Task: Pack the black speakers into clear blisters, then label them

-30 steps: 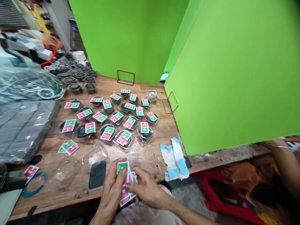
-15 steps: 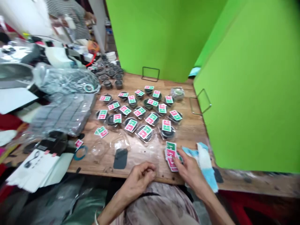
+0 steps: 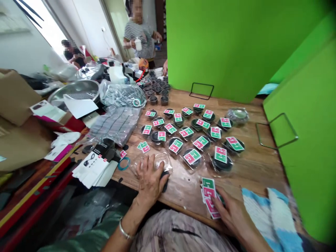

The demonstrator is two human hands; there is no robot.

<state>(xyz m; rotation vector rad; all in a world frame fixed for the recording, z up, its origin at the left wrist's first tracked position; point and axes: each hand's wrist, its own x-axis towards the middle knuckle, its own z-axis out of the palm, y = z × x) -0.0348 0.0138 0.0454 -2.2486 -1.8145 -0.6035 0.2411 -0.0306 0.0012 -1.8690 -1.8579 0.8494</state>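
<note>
My left hand (image 3: 151, 176) reaches over the table with its fingers spread, over a clear plastic shell (image 3: 164, 162) and a dark flat piece (image 3: 165, 182). Near the front edge, my right hand (image 3: 228, 206) is closed on a small stack of pink and green cards (image 3: 209, 196). Several round black items in clear packs (image 3: 222, 164) stand in rows behind the hands, each with a pink and green card on top. A few loose cards (image 3: 144, 147) lie left of the rows.
Tall green panels (image 3: 217, 45) with wire stands (image 3: 201, 91) border the table. At the left are a plastic-wrapped stack (image 3: 118, 122), white boxes (image 3: 91, 169), blue tape (image 3: 124, 163) and a metal bowl (image 3: 56, 93). Blue-white cloth (image 3: 282, 217) lies right. A person (image 3: 141, 38) stands behind.
The view has turned left. My left hand has moved forward and left from the table edge onto the clear shell, its fingers now spread. My right hand still holds the cards.
</note>
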